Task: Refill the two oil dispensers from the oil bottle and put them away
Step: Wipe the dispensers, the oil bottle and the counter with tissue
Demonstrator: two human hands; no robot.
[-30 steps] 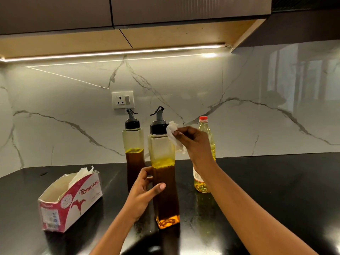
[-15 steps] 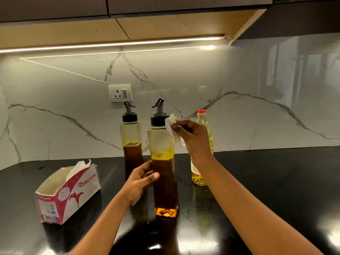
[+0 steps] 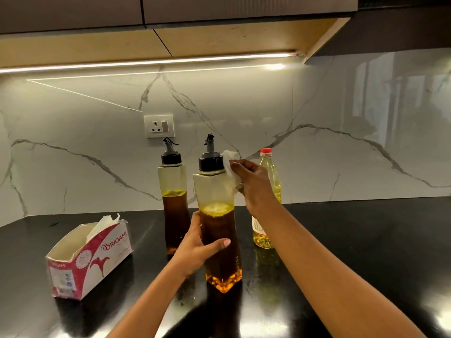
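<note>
A black counter [image 3: 366, 252] is seen below a marble wall [image 3: 341, 142]. On it, well left of the gripped dispenser, a tissue box [image 3: 90, 257] is laid, with a tissue standing out of its open top.

The near dispenser [image 3: 220, 230] is held upright, its base at the counter; whether it rests there or is lifted cannot be told. It is filled with dark oil to about two thirds, with clear wall above and a black cap and spout on top. The left hand [image 3: 195, 250] is wrapped around its lower body from the left, the thumb laid across the front and the fingers hidden behind.

Just behind and left of that grip, the far dispenser [image 3: 173, 206] is stood upright on the counter, filled to a similar level and capped. Behind the right wrist, the oil bottle [image 3: 268, 206] is stood, partly hidden, with a red cap on and a little pale oil at the bottom.

The right hand [image 3: 256, 186] is raised at the near dispenser's shoulder, its fingers pinched on a tissue [image 3: 229, 164]. The tissue is pressed against the right side of the cap and the shoulder just below it.
</note>
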